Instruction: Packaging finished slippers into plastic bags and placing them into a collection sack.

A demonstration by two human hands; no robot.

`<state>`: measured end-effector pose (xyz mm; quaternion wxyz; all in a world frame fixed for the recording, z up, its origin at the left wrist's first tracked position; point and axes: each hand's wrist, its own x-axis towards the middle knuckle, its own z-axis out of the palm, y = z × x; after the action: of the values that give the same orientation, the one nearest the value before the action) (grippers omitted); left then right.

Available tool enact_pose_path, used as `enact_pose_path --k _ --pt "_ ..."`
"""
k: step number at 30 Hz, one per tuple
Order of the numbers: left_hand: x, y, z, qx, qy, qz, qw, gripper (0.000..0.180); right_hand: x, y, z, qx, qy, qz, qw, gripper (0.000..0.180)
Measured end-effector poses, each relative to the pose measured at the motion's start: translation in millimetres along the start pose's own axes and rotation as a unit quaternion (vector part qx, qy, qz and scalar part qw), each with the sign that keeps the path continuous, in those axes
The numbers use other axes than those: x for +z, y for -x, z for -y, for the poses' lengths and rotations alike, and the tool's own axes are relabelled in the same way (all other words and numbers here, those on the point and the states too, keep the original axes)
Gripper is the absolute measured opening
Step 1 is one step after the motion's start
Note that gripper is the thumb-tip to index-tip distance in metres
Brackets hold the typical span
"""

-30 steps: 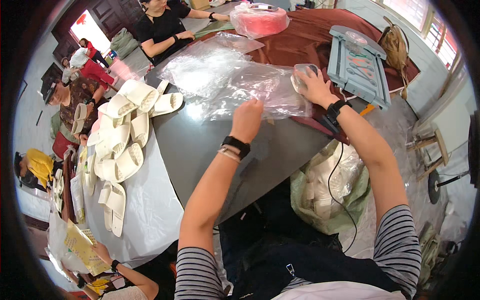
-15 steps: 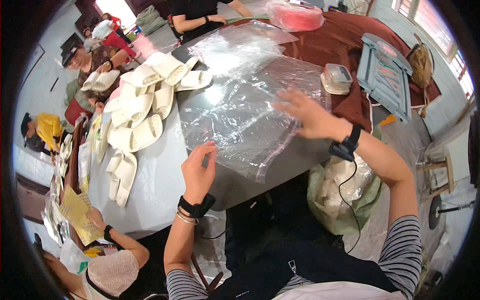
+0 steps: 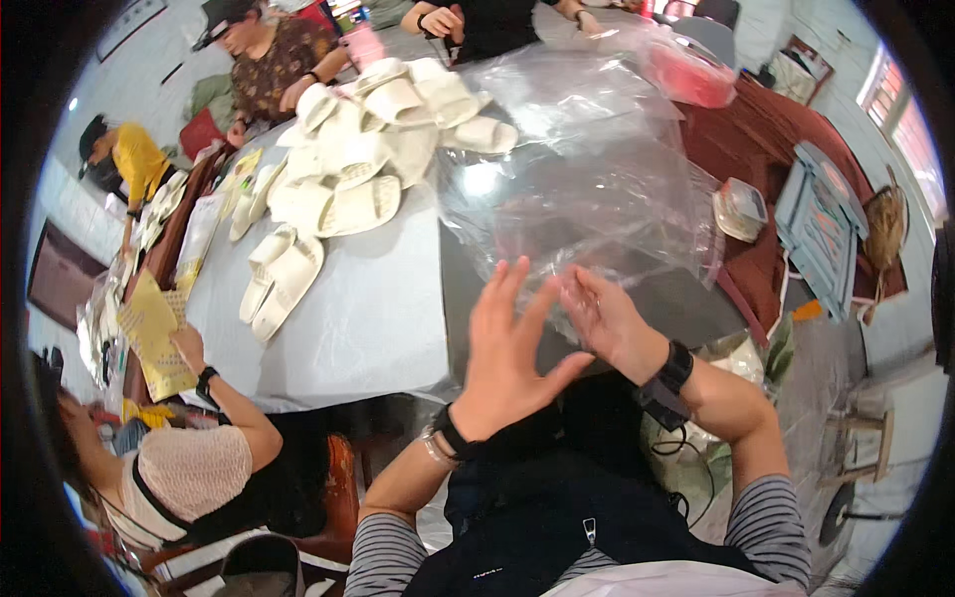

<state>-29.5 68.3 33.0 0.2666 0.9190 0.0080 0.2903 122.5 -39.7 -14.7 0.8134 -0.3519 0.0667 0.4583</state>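
Observation:
A large clear plastic bag (image 3: pixel 587 189) billows over the near part of the grey table (image 3: pixel 348 318). My right hand (image 3: pixel 607 323), with a black band on its wrist, grips the bag's near edge, fingers pointing up into the film. My left hand (image 3: pixel 512 343) is raised just left of it with fingers spread and nothing in it, its thumb touching the right palm. A pile of white slippers (image 3: pixel 368 169) lies beyond and to the left of the bag.
A lidded plastic box (image 3: pixel 741 209) and a light blue tray (image 3: pixel 821 219) sit on the dark red cloth (image 3: pixel 786 139) at right. A red bundle in plastic (image 3: pixel 686 75) lies beyond. Seated people surround the table; one hand (image 3: pixel 189 348) holds yellow sheets (image 3: pixel 149 328).
The bag has been drawn toward me and lifted. My right hand came back to the table's near edge, and my left hand rose from the table to meet it.

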Motion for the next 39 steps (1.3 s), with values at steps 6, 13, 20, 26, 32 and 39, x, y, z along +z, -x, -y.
enact_pose_path --k 6,13,20,26,32,39 --pt "20 10 34 -0.092 -0.056 0.081 0.991 0.097 -25 22 -34 0.182 0.051 0.02 0.982 0.028" --pt "16 47 87 -0.11 -0.072 0.179 0.975 0.088 31 41 6 0.339 0.481 0.163 0.792 0.046" --pt "40 69 100 -0.081 -0.079 0.121 0.986 0.068 142 -10 25 -0.097 0.779 0.423 0.452 0.027" --pt "36 74 102 -0.049 -0.077 0.039 0.995 0.064 188 -125 -82 -0.371 0.693 0.443 0.432 0.031" --pt "38 74 102 -0.07 -0.042 0.05 0.995 0.065 268 -199 -176 -0.512 0.693 0.457 0.221 0.042" --pt "55 109 123 -0.192 0.285 0.114 0.932 0.063 347 -247 -294 -0.474 0.805 0.347 -0.087 0.037"
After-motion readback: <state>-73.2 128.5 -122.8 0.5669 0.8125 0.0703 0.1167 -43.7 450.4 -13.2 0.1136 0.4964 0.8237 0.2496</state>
